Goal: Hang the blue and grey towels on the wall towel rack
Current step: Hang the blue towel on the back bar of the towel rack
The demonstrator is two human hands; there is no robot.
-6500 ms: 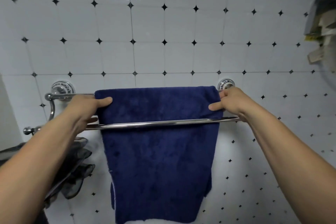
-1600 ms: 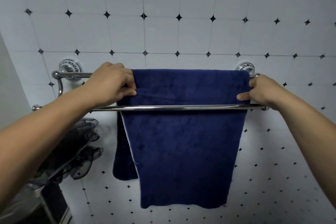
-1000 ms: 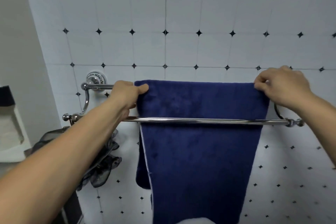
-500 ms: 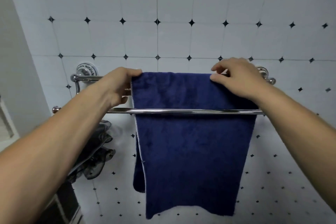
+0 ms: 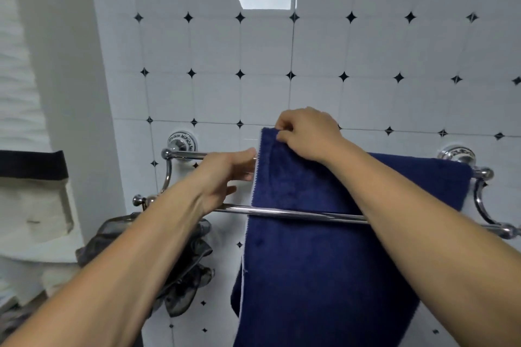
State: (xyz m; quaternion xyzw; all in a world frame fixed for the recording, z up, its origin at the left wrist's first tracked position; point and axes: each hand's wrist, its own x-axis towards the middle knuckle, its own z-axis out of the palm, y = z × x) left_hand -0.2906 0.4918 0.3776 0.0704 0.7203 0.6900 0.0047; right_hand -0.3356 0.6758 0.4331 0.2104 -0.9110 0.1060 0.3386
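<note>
Carried the right hand toward nine o'clock, from the right end of the blue towel to its left corner; pinched that corner and lifted it toward twelve o'clock.

Towel draped over the rear bar of the towel rack, hanging behind the front bar. Right hand on the towel's top-left corner, above the rear bar; left hand at its left edge, between the bars. Netted bundle hangs below the rack's left end.
</note>
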